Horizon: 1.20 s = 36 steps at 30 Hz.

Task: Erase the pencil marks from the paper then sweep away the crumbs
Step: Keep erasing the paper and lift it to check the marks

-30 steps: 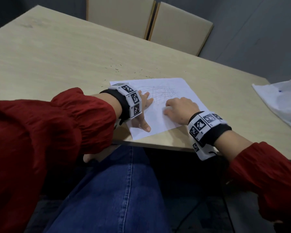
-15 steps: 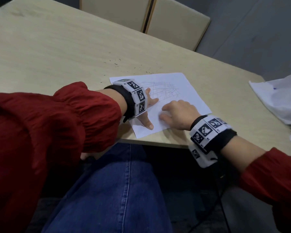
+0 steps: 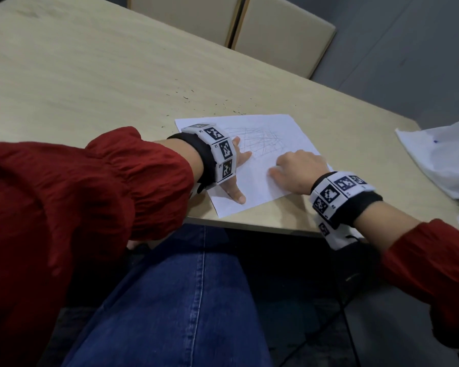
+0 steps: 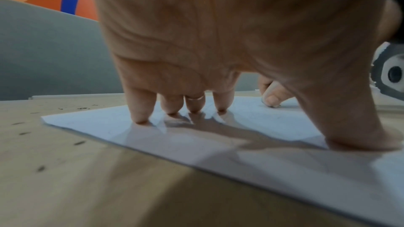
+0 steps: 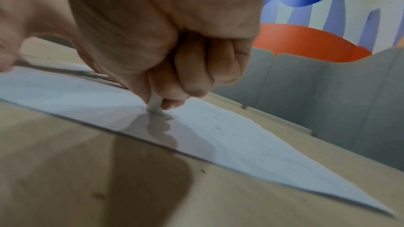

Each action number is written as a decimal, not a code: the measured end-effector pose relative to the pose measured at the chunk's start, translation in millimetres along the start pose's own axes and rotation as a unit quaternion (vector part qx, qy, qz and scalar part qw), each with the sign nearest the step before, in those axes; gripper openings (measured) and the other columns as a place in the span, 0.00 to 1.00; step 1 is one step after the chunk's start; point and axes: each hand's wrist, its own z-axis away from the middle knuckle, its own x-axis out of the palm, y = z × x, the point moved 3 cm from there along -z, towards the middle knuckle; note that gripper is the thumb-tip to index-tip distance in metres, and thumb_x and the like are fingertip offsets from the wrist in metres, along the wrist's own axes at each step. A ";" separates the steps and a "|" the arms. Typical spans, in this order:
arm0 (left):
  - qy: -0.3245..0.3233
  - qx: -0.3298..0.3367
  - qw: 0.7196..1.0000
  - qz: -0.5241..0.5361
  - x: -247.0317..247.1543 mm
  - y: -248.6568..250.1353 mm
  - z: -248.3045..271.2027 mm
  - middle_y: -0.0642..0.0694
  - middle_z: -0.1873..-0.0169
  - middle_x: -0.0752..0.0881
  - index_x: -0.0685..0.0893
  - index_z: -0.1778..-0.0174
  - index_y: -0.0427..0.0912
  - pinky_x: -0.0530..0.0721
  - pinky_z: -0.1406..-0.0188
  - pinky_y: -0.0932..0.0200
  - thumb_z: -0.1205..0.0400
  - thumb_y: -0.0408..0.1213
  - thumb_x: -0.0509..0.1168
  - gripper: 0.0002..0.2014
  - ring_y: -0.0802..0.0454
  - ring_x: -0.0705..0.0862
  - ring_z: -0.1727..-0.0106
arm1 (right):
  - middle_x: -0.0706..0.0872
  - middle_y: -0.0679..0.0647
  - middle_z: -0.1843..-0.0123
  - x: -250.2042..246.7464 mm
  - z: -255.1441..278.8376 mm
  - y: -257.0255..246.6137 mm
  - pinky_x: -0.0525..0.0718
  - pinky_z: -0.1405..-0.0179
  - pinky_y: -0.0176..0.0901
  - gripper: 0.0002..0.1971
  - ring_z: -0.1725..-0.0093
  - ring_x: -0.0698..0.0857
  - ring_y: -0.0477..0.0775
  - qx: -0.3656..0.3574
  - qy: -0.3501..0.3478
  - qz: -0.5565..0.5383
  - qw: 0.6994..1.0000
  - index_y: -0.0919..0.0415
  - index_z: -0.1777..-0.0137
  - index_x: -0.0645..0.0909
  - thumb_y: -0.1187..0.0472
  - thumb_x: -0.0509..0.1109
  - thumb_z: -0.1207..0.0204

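Head view: a white paper (image 3: 260, 178) lies flat on a pale wooden table (image 3: 90, 75), close to the near edge and turned at an angle. Grey pencil marks (image 3: 257, 139) cross its far half; the near half looks mostly bare. The left hand (image 3: 232, 168) rests on the sheet's left part, fingers spread and straight, thumb stretched toward the near corner. The right hand (image 3: 297, 170) sits on the right part, fingers curled under, knuckles up. Dark crumbs (image 3: 196, 99) are scattered on the table beyond the paper's far left corner. Two beige chairs (image 3: 276, 33) stand at the far side, and other white sheets (image 3: 443, 160) lie at the right edge of the table. Red sleeves (image 3: 104, 197) cover both arms, and marker bands (image 3: 217, 152) wrap both wrists.

Left wrist view: the fingertips (image 4: 141, 118) and the thumb press down on the paper (image 4: 196, 148), pinning it, with the palm arched above the sheet. A ring (image 4: 195, 98) shows on one finger. Crumbs (image 4: 41, 167) lie on the bare wood to the left.

Right wrist view: the right hand (image 5: 174, 49) pinches a small white eraser (image 5: 155, 105) between thumb and curled fingers, its tip touching the paper (image 5: 229, 141). Faint marks (image 5: 215, 115) show just past the tip.
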 end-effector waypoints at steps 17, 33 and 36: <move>0.024 -0.003 1.000 0.005 6.1 -7.7 -8.9 0.44 0.16 0.34 0.34 0.16 0.49 0.48 0.18 0.34 0.37 0.80 0.62 0.65 0.39 0.40 0.15 | 0.87 0.52 0.57 0.5 2.1 -24.0 0.70 0.63 0.44 0.17 0.57 0.80 0.56 -0.101 0.011 -0.069 0.992 0.53 0.52 0.84 0.44 0.59 0.20; 0.034 -0.024 0.999 0.035 6.9 -7.8 -15.3 0.42 0.16 0.35 0.32 0.16 0.41 0.49 0.17 0.36 0.43 0.81 0.66 0.74 0.41 0.39 0.15 | 0.84 0.52 0.61 -12.0 -36.6 -25.5 0.70 0.66 0.44 0.14 0.60 0.81 0.56 -0.084 0.033 -0.040 0.995 0.56 0.60 0.83 0.49 0.61 0.23; 0.027 -0.029 0.998 0.045 9.4 -10.6 -20.0 0.42 0.16 0.32 0.30 0.17 0.41 0.48 0.17 0.35 0.45 0.82 0.66 0.76 0.41 0.38 0.15 | 0.84 0.50 0.63 -7.2 -32.7 -34.4 0.71 0.66 0.44 0.14 0.61 0.81 0.55 -0.102 0.032 -0.064 0.992 0.55 0.60 0.83 0.48 0.61 0.24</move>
